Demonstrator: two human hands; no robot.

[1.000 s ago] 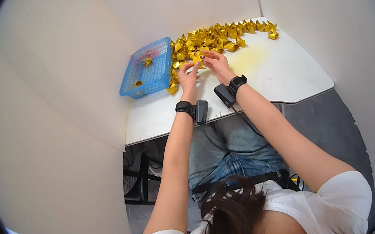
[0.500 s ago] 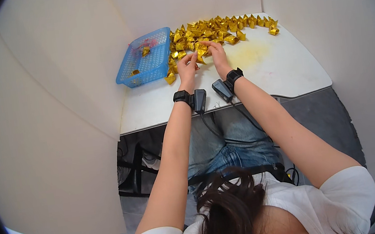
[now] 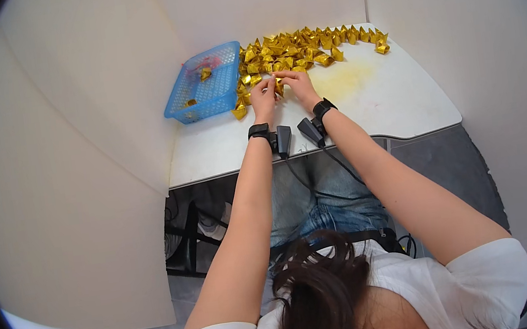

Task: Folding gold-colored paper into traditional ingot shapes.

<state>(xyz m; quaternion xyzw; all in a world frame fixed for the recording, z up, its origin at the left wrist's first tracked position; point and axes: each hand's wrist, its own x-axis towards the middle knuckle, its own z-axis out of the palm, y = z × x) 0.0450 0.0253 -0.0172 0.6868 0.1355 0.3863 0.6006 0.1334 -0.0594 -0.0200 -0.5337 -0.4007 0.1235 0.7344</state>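
Note:
My left hand [image 3: 263,102] is closed with its fingertips on a folded gold paper ingot [image 3: 279,88], low over the near side of the pile. From the other side my right hand [image 3: 298,86] reaches in, thumb and fingers meeting at the same piece; my fingers partly cover it. Just beyond both hands a pile of shiny gold paper ingots [image 3: 288,48] spreads over the far part of the table. To the left of my left hand stands a blue plastic basket [image 3: 180,112] with a couple of gold pieces and something pink inside.
The white table [image 3: 401,96] carries a yellowish stain right of my hands. Pale panels enclose it at the back and both sides. A black strapped device [image 3: 260,130] sits on my left wrist, another [image 3: 323,109] on my right, with cables hanging over the front edge.
My right hand has come down and left from the pile to join my left hand at the gold ingot. The left hand has stayed nearly in place.

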